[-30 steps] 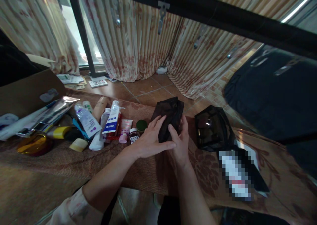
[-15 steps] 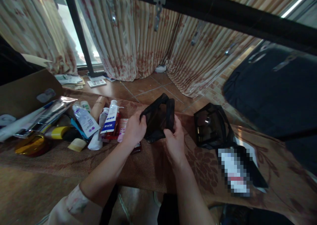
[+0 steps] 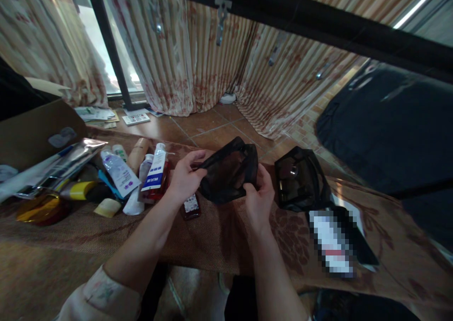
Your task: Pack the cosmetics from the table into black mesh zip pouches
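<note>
A black mesh bag [image 3: 224, 177] with dark edging is held up over the cloth-covered table. At its left edge is my left hand [image 3: 184, 178], with the thumb and fingers around the corner; the fingertips are partly hidden. My right hand [image 3: 260, 201] pinches the right side, thumb in front. Below my left hand lies a small dark red bottle [image 3: 191, 208] with a white label. A second black mesh bag [image 3: 297, 179], with items visible inside, stands to the right of my right hand.
Several tubes and bottles lie at left, among them a white-and-blue tube [image 3: 155, 172], a purple-white tube [image 3: 122, 174] and an amber round container [image 3: 40, 210]. A cardboard box [image 3: 38, 132] stands behind them. A dark flat item [image 3: 357, 238] lies at right.
The mesh bag has spread wider as my right hand shifted right and my left hand moved slightly left, its fingers straightening. The small dark red bottle shows more.
</note>
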The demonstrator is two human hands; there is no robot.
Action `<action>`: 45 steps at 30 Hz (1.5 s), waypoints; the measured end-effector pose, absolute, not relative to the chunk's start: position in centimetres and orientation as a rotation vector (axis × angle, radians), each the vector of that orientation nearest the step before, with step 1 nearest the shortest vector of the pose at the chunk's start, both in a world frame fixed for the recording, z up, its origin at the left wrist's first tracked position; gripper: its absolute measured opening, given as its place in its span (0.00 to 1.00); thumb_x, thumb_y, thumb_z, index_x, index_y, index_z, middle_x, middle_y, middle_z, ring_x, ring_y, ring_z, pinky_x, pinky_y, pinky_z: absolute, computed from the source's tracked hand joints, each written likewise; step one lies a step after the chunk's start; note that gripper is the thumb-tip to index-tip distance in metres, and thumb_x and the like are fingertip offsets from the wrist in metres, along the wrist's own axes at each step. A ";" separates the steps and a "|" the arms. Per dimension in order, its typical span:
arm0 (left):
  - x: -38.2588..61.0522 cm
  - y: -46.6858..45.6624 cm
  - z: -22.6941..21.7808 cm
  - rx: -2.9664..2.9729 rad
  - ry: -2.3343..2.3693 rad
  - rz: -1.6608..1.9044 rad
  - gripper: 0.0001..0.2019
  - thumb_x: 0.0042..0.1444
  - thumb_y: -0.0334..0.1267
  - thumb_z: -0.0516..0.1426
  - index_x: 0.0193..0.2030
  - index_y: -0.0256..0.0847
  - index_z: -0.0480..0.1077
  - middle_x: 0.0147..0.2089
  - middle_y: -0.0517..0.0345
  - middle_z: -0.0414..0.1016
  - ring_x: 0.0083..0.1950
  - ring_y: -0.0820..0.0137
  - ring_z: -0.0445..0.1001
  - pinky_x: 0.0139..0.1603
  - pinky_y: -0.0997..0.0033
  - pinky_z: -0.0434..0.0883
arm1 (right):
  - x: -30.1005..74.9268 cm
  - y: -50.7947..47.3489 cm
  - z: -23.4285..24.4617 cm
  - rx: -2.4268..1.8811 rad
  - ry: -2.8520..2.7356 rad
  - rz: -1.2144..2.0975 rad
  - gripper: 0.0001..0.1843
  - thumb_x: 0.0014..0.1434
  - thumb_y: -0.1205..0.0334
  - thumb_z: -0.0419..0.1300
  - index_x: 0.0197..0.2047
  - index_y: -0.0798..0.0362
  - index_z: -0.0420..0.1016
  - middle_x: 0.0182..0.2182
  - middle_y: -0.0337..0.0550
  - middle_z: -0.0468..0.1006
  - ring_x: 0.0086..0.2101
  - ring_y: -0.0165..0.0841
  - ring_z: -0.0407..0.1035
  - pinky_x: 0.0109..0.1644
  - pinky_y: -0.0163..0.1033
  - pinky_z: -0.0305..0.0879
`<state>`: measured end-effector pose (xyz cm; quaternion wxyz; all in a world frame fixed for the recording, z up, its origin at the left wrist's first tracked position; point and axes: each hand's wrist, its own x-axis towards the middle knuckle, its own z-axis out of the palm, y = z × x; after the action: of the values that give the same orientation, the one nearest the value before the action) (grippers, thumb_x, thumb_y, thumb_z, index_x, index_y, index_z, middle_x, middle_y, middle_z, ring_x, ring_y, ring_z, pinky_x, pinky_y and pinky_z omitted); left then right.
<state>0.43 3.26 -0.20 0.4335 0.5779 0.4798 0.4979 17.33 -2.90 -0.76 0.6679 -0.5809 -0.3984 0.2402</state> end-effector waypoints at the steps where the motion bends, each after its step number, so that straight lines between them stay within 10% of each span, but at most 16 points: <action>1: 0.4 3.2 0.0 1.410 1.160 1.237 0.25 0.43 0.29 0.56 0.52 0.37 0.71 0.53 0.51 0.75 0.47 0.65 0.75 0.52 0.62 0.71 | 17.3 -3.0 -0.6 -1.292 -0.882 0.544 0.31 0.44 0.72 0.54 0.54 0.54 0.70 0.48 0.47 0.77 0.47 0.37 0.72 0.57 0.50 0.64; 9: 0.3 2.6 0.7 1.490 1.022 1.113 0.29 0.43 0.31 0.60 0.56 0.40 0.68 0.54 0.49 0.73 0.50 0.62 0.73 0.46 0.63 0.72 | 17.5 -3.5 -0.1 -1.121 -0.785 0.831 0.28 0.40 0.69 0.59 0.48 0.50 0.74 0.30 0.36 0.76 0.29 0.29 0.68 0.37 0.38 0.67; 19: -0.4 2.1 1.4 1.801 0.891 1.045 0.21 0.48 0.33 0.60 0.52 0.46 0.73 0.66 0.51 0.60 0.66 0.58 0.60 0.63 0.53 0.62 | 18.2 -4.3 1.6 -0.962 -0.769 1.316 0.28 0.39 0.67 0.59 0.47 0.49 0.76 0.46 0.41 0.79 0.47 0.40 0.72 0.54 0.48 0.65; 45: -0.5 3.2 -0.5 1.904 1.194 1.042 0.24 0.40 0.20 0.48 0.42 0.39 0.76 0.45 0.54 0.74 0.50 0.65 0.72 0.57 0.59 0.67 | 20.3 -2.3 -3.6 -1.282 -0.836 0.556 0.28 0.41 0.72 0.53 0.48 0.55 0.76 0.44 0.45 0.79 0.45 0.37 0.72 0.54 0.48 0.66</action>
<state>-0.46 3.20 -0.46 0.3261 0.7268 0.4556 0.3974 20.31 -2.31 -3.58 0.6864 -0.5727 -0.3731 0.2483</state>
